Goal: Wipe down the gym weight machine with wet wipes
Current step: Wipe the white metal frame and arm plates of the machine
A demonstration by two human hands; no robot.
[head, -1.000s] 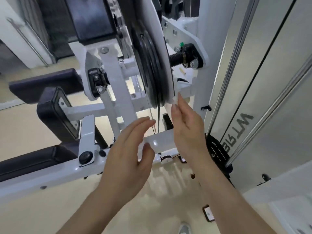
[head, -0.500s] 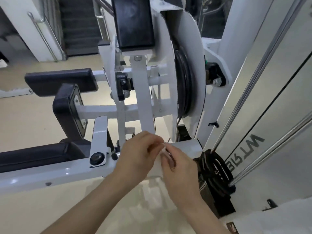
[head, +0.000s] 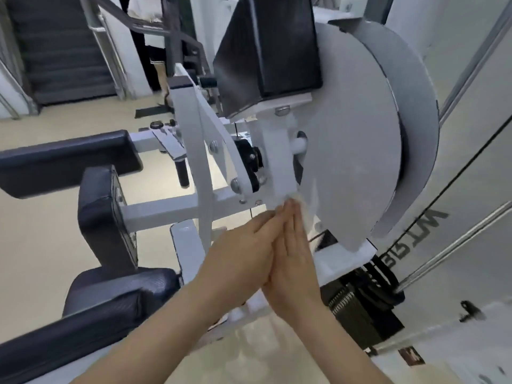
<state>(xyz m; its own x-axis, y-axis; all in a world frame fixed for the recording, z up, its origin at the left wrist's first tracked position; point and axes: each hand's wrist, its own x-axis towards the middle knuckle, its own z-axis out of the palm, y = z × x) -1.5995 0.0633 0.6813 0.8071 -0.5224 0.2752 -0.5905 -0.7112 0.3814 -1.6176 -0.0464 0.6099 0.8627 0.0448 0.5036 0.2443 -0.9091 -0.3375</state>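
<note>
My left hand [head: 243, 253] and my right hand [head: 297, 261] lie flat against each other, palm to palm, with the fingers straight and pointing up. A white wet wipe [head: 304, 214] is pressed between them, and only its edge shows beside my right fingers. The fingertips reach the lower end of the white lever arm [head: 279, 164] of the weight machine, next to its big grey cam disc [head: 354, 151]. A black pad [head: 271, 48] sits on top of that arm.
Black padded rests [head: 105, 217] and a long black pad [head: 63, 159] stand at the left on white frame tubes [head: 163, 212]. The black weight stack [head: 363, 306] sits low right beside chrome guide rods [head: 454, 245]. A dark staircase [head: 63, 51] is far left, where a person's legs [head: 158, 62] show.
My view has moved closer and to the left around the cam disc. My hands have risen from the lower white bar and flattened together around the wipe.
</note>
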